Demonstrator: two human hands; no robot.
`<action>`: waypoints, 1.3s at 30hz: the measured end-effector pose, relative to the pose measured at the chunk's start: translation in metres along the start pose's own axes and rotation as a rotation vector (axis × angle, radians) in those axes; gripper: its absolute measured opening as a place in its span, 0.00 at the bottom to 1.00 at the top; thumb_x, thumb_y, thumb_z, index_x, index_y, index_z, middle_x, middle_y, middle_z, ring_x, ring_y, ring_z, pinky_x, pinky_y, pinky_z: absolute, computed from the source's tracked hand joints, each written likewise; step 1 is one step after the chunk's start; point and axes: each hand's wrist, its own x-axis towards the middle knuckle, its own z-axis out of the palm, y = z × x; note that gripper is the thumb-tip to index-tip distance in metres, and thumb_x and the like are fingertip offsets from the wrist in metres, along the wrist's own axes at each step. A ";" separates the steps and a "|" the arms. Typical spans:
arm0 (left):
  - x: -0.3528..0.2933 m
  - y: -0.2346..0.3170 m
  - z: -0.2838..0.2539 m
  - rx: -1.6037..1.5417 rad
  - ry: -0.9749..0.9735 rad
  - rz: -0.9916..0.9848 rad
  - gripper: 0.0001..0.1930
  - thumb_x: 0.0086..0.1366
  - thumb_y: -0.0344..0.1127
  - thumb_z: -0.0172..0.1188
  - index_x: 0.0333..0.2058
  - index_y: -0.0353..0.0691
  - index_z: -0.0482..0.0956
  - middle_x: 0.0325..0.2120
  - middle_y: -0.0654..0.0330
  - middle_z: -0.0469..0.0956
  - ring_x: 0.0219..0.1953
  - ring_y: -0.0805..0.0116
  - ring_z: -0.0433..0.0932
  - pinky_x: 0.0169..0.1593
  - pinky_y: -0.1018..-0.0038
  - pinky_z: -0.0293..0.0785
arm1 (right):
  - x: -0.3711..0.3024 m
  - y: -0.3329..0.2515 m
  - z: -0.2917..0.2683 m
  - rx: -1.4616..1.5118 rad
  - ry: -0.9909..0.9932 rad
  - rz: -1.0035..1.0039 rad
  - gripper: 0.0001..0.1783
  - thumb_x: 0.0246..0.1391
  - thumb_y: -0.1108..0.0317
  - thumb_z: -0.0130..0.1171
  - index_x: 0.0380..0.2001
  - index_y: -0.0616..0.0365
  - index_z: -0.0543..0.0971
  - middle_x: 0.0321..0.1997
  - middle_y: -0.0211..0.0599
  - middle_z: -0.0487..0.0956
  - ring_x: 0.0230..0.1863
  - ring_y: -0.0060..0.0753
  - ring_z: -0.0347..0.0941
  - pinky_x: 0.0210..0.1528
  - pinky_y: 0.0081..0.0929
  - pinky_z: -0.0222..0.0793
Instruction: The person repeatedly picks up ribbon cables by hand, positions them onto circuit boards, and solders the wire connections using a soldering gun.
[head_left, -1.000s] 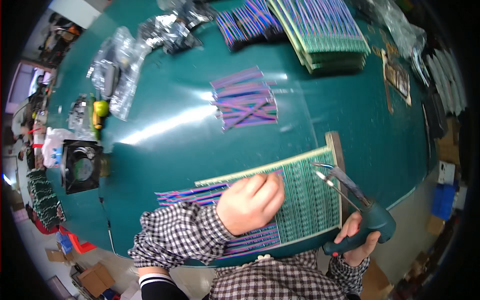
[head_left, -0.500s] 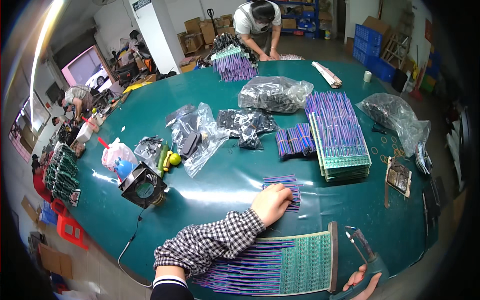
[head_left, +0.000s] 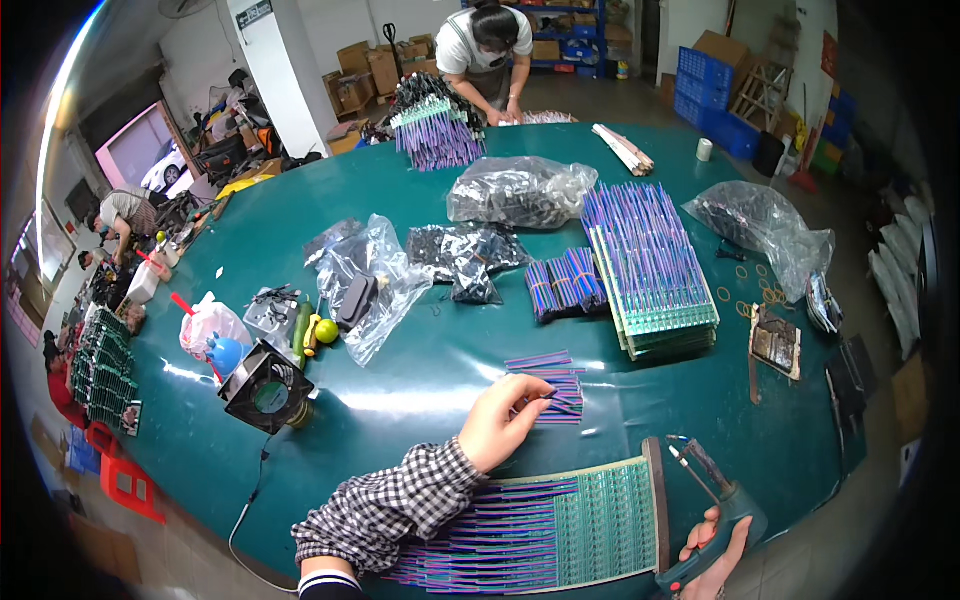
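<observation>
A dark sign with pale lettering stands high on the white pillar, its characters too small and slanted to read. The black fan on the table bears a round green label at its hub, likewise illegible; any print on the green circuit boards is too fine to make out.

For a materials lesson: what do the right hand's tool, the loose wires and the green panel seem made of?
Tool: smooth dark green body, probably plastic; thin grey shaft, likely metal.
Loose wires: probably plastic-coated, smooth coloured strands; cores unseen.
Green panel: likely circuit-board laminate, finely patterned; finish unclear.
</observation>
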 end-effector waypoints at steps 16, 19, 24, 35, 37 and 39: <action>-0.040 0.049 -0.010 -0.023 -0.108 -0.040 0.10 0.64 0.19 0.65 0.44 0.32 0.84 0.39 0.58 0.80 0.39 0.71 0.82 0.43 0.77 0.78 | -0.006 0.008 0.010 -0.020 -0.230 -0.203 0.37 0.71 0.34 0.44 0.48 0.65 0.71 0.24 0.29 0.69 0.27 0.23 0.71 0.19 0.19 0.76; -0.043 0.046 -0.007 0.036 -0.079 0.063 0.12 0.62 0.17 0.64 0.43 0.33 0.85 0.38 0.57 0.80 0.38 0.67 0.82 0.43 0.75 0.78 | -0.010 0.007 0.009 -0.022 -0.222 -0.195 0.37 0.71 0.34 0.44 0.48 0.65 0.71 0.24 0.29 0.69 0.27 0.23 0.71 0.19 0.18 0.76; -0.045 0.048 -0.005 0.078 -0.070 0.085 0.13 0.60 0.16 0.65 0.42 0.36 0.86 0.34 0.58 0.79 0.35 0.66 0.80 0.41 0.74 0.78 | -0.012 0.006 0.007 -0.034 -0.257 -0.206 0.37 0.72 0.34 0.43 0.48 0.66 0.71 0.24 0.29 0.68 0.27 0.23 0.71 0.19 0.18 0.76; -0.053 0.055 -0.009 0.507 -0.147 0.531 0.24 0.47 0.17 0.65 0.48 0.32 0.85 0.38 0.54 0.82 0.37 0.60 0.81 0.39 0.69 0.81 | -0.013 0.004 -0.003 -0.047 -0.274 -0.197 0.43 0.67 0.30 0.48 0.51 0.69 0.72 0.28 0.33 0.72 0.28 0.29 0.73 0.22 0.23 0.79; -0.058 0.066 -0.010 0.520 -0.163 0.523 0.24 0.49 0.16 0.66 0.49 0.31 0.85 0.38 0.53 0.82 0.37 0.59 0.82 0.39 0.69 0.81 | -0.016 0.001 -0.005 -0.062 -0.289 -0.196 0.43 0.67 0.30 0.48 0.51 0.70 0.72 0.29 0.34 0.72 0.29 0.30 0.74 0.22 0.23 0.79; -0.067 0.076 -0.009 0.475 -0.197 0.423 0.22 0.50 0.16 0.66 0.47 0.31 0.84 0.37 0.53 0.81 0.36 0.60 0.82 0.39 0.69 0.80 | -0.018 0.001 -0.004 -0.076 -0.259 -0.231 0.44 0.67 0.30 0.48 0.52 0.71 0.72 0.31 0.36 0.74 0.34 0.34 0.76 0.22 0.23 0.79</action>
